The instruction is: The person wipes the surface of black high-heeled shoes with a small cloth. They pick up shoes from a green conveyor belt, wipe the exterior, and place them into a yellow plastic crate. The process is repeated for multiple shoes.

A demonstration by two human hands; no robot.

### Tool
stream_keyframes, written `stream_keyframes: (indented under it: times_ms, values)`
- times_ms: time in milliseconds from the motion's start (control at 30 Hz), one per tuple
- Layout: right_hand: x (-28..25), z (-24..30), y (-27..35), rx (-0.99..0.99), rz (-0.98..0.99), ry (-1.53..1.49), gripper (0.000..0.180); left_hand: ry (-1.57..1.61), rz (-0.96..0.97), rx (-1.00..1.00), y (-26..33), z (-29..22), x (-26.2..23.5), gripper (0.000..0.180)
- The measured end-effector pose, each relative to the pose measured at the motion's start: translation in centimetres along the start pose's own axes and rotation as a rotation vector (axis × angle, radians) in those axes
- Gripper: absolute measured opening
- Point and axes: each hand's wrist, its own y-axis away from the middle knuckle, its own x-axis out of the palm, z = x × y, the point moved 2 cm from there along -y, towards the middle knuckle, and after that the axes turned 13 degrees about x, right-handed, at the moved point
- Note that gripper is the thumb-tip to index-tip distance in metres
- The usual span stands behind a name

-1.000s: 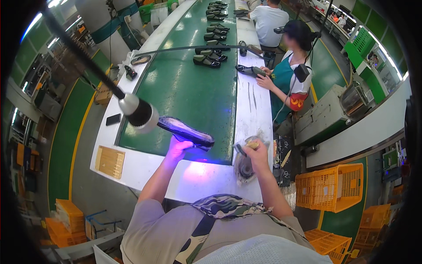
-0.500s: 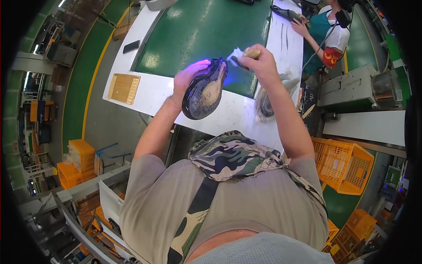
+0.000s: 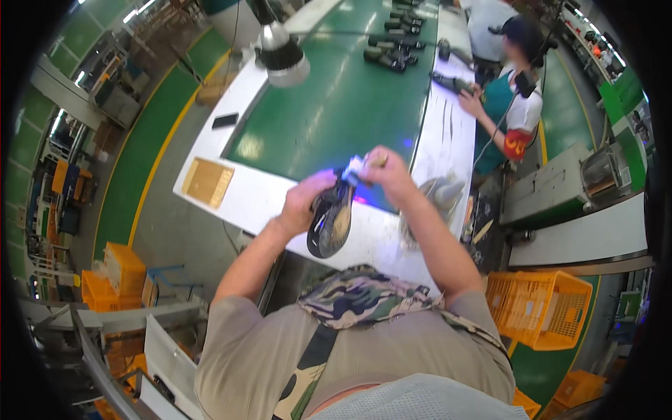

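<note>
Your left hand [image 3: 302,203] has its fingers curled tight around the upper edge of a dark shoe [image 3: 330,220], thumb side toward you, so the shoe hangs toe-down with its opening and tan insole facing up at you. Your right hand [image 3: 387,171] is closed narrow around a small pale tool [image 3: 355,166], its fingertips pinched together; the tool's tip touches the top of the shoe, where a violet glow falls on it. Whether the tool is a brush or a pen, you cannot tell.

The shoe sits above the white edge of the bench [image 3: 266,199], just in front of the green belt [image 3: 336,105], and is lifted clear of both. To the left of the shoe a tan mat [image 3: 207,183] lies on the bench. To the right of the shoe a grey pile [image 3: 437,199] rests on the bench, too blurred to name. Beyond the shoe, over the belt, hangs a lamp [image 3: 283,59]. Far up the belt from the shoe stand more dark shoes [image 3: 392,49]. Beyond and to the right of the shoe a co-worker [image 3: 514,98] in a green apron stands at the bench. Right of and below the shoe, on the floor, sits an orange crate [image 3: 549,308].
</note>
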Motion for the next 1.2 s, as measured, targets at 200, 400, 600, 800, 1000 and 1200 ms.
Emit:
stream_keyframes:
  times_ms: [200, 400, 600, 800, 1000, 1200]
  values:
    - [1.3, 1.3, 2.2, 0.073, -0.019, -0.103, 0.021, -0.013, -0.003, -0.127, -0.9, -0.2, 1.1, 0.049]
    - [0.5, 1.8, 2.8, 0.052, -0.061, -0.109, 0.022, -0.051, 0.047, -0.130, -1.4, 0.3, 2.5, 0.051]
    - [0.1, 3.2, 3.1, 0.027, -0.068, -0.082, 0.022, -0.076, 0.108, -0.164, -1.4, 1.3, 3.7, 0.050]
    - [-0.3, 3.4, 2.8, 0.010, -0.093, -0.049, 0.022, -0.059, 0.122, -0.222, -1.8, 1.4, 4.2, 0.048]
    - [-0.9, 2.8, 2.3, -0.029, -0.129, -0.017, 0.021, -0.090, 0.089, -0.180, -0.8, 2.6, 5.0, 0.046]
    - [-0.2, 4.1, 3.4, -0.031, -0.112, -0.037, 0.019, -0.035, 0.193, -0.285, -0.9, 2.0, 4.8, 0.053]
